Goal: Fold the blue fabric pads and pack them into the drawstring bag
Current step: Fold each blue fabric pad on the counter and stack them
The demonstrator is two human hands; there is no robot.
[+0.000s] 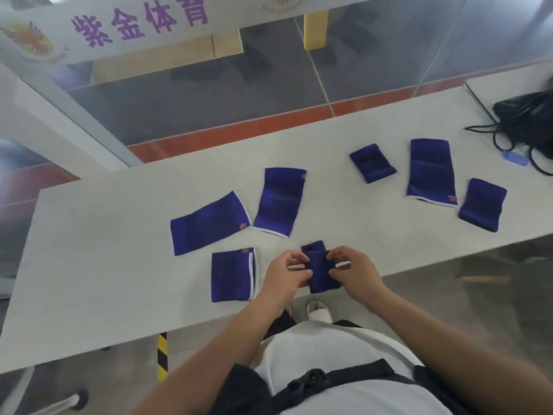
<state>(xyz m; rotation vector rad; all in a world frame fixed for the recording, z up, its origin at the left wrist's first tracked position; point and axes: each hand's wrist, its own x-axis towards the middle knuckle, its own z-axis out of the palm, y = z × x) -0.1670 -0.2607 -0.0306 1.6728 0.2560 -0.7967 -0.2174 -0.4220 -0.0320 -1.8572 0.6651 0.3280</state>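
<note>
At table edge, hands [321, 272] pinching pad [320, 269].

White table [89, 265], glass partition [269, 85] with purple-lettered banner [134, 25], grey-and-red floor [239, 130].

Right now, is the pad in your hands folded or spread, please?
Folded: the pad is doubled over itself, pinched between left hand and right hand.

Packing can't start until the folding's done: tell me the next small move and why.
Probably press the raised top flap flat: both hands, left hand and right hand, pinch the small blue fabric pad half-folded at the white table edge.
</note>
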